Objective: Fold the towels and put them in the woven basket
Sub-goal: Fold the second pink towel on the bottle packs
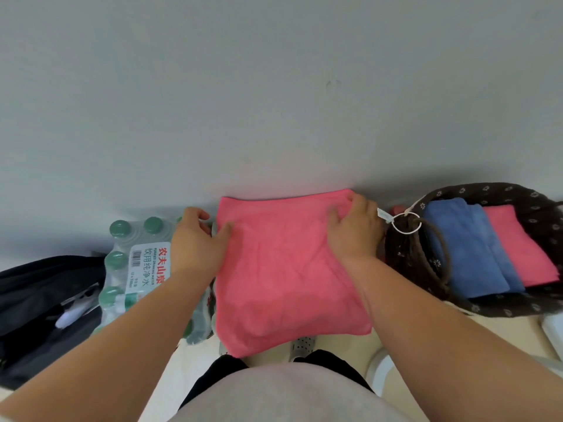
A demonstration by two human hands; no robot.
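Observation:
A pink towel [283, 269] lies spread in front of me, its far edge against the grey wall. My left hand [198, 242] grips its upper left edge, thumb on top. My right hand [355, 226] pinches the upper right corner. To the right stands the woven basket [502, 303], lined in dark flowered cloth, with a rope handle. Inside it lie a folded blue towel [466, 248] and a folded pink towel [518, 248] side by side.
A shrink-wrapped pack of green-capped water bottles [134, 269] sits just left of the towel. Further left is a black bag [45, 312]. A white tag ring [405, 222] hangs on the basket handle. My feet [301, 345] show below the towel on the pale floor.

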